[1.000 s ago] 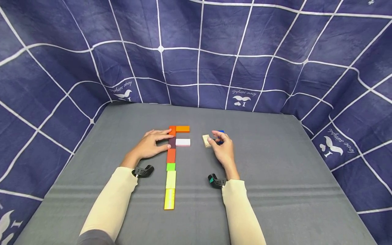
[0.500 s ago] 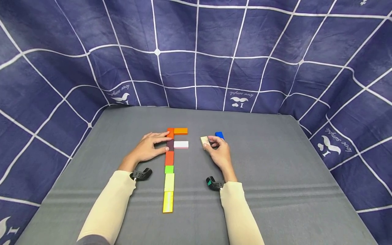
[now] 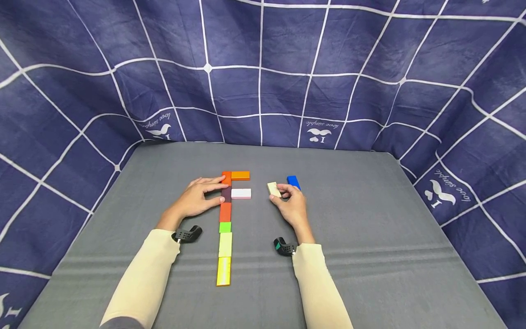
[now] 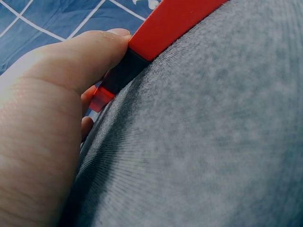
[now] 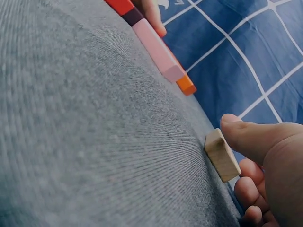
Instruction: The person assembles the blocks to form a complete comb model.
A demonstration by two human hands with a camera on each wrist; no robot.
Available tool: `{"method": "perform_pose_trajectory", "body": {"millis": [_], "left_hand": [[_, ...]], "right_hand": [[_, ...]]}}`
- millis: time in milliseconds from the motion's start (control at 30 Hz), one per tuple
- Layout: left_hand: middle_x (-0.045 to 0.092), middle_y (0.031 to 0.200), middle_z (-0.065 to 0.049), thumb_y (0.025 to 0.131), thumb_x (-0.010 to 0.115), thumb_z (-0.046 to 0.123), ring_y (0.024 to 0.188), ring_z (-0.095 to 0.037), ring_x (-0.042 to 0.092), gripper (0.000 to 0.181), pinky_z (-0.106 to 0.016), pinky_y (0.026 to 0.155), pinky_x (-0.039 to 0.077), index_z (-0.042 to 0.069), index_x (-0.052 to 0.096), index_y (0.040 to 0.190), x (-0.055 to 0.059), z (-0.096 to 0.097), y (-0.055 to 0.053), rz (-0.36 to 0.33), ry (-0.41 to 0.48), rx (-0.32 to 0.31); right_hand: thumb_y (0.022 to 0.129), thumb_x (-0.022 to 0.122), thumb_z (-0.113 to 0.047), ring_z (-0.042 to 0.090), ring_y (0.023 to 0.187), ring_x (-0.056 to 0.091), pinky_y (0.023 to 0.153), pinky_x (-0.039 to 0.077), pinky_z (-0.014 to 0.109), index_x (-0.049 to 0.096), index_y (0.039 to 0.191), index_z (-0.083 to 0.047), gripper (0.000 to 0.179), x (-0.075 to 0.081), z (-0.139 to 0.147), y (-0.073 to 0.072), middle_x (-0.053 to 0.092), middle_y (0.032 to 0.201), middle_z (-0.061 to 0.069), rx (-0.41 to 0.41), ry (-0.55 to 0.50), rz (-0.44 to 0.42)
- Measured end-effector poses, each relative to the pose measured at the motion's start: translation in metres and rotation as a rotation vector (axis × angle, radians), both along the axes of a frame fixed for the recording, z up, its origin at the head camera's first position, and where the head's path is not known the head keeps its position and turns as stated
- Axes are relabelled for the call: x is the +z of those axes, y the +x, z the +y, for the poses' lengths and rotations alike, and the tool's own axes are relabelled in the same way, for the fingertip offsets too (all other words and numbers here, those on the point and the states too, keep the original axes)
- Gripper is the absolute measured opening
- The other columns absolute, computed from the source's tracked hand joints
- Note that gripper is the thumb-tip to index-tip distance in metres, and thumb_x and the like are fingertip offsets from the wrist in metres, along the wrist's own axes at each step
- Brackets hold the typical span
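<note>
My left hand (image 3: 199,198) rests beside a column of flat coloured blocks in the head view. Its extended fingers and thumb touch the dark purple block (image 3: 226,194) and the orange-red block (image 3: 227,177) at the far end. In the left wrist view the thumb lies against the dark block's side. My right hand (image 3: 293,205) holds a pale wooden block (image 3: 273,188) between thumb and fingers, low over the grey cloth; whether it touches the cloth I cannot tell. Just behind that hand lies a blue block (image 3: 293,181), partly covered by the fingers.
Toward me the column runs through a red block (image 3: 225,212), a green one (image 3: 224,227), a pale yellow one (image 3: 225,244) and a yellow one (image 3: 223,271). An orange block (image 3: 240,175) and a pinkish-white block (image 3: 241,193) branch off rightward. A blue curtain (image 3: 263,82) surrounds the table.
My right hand has closed its thumb and fingers on the pale block and shifted slightly left, uncovering more of the blue block. The left hand keeps its place at the column.
</note>
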State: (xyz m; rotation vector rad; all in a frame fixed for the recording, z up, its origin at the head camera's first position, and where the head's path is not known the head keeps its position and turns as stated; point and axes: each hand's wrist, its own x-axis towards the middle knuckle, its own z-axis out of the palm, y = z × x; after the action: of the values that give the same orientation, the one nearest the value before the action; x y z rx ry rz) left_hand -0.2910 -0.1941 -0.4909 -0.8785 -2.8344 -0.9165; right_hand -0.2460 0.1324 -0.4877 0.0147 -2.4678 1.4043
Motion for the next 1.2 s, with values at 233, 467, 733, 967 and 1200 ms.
{"method": "perform_pose_trajectory", "body": {"millis": [233, 467, 733, 967, 1200], "left_hand": [[0.046, 0.156, 0.010, 0.090, 0.070, 0.051, 0.144, -0.022, 0.042, 0.051, -0.056, 0.122, 0.014, 0.036, 0.061, 0.138, 0.0017, 0.0003, 0.0006, -0.004, 0.000, 0.000], [0.047, 0.155, 0.009, 0.090, 0.071, 0.049, 0.143, -0.022, 0.043, 0.050, -0.057, 0.122, 0.014, 0.035, 0.062, 0.137, 0.0014, 0.0017, -0.0008, 0.005, 0.005, -0.006], [0.048, 0.154, 0.009, 0.090, 0.072, 0.047, 0.142, -0.021, 0.045, 0.049, -0.057, 0.121, 0.017, 0.035, 0.062, 0.137, 0.0002, 0.0002, -0.0021, 0.027, 0.014, -0.004], [0.048, 0.155, 0.008, 0.090, 0.071, 0.049, 0.142, -0.023, 0.044, 0.051, -0.058, 0.121, 0.016, 0.034, 0.062, 0.138, 0.0016, 0.0005, -0.0012, 0.021, 0.000, -0.005], [0.048, 0.155, 0.008, 0.090, 0.072, 0.049, 0.143, -0.022, 0.044, 0.050, -0.058, 0.121, 0.016, 0.034, 0.063, 0.137, 0.0010, 0.0010, -0.0014, 0.026, 0.003, -0.006]], "right_hand": [[0.076, 0.088, -0.017, 0.025, 0.090, 0.065, 0.082, 0.052, 0.036, 0.075, 0.112, -0.006, 0.040, 0.0005, -0.0026, 0.0005, 0.070, 0.099, 0.012, -0.042, 0.042, -0.002], [0.075, 0.090, -0.021, 0.025, 0.092, 0.065, 0.083, 0.052, 0.038, 0.074, 0.115, -0.006, 0.045, -0.0004, -0.0025, 0.0006, 0.071, 0.102, 0.012, -0.057, 0.092, -0.037], [0.075, 0.090, -0.024, 0.024, 0.092, 0.066, 0.081, 0.053, 0.037, 0.075, 0.116, -0.008, 0.047, 0.0025, -0.0043, -0.0002, 0.074, 0.103, 0.010, -0.074, 0.115, -0.068], [0.074, 0.090, -0.026, 0.023, 0.088, 0.067, 0.077, 0.053, 0.037, 0.077, 0.114, -0.008, 0.046, 0.0050, -0.0065, 0.0006, 0.076, 0.101, 0.008, -0.106, 0.153, -0.081], [0.075, 0.089, -0.025, 0.025, 0.088, 0.067, 0.078, 0.053, 0.038, 0.077, 0.112, -0.008, 0.042, 0.0045, -0.0086, 0.0007, 0.076, 0.098, 0.009, -0.118, 0.173, -0.077]]}}
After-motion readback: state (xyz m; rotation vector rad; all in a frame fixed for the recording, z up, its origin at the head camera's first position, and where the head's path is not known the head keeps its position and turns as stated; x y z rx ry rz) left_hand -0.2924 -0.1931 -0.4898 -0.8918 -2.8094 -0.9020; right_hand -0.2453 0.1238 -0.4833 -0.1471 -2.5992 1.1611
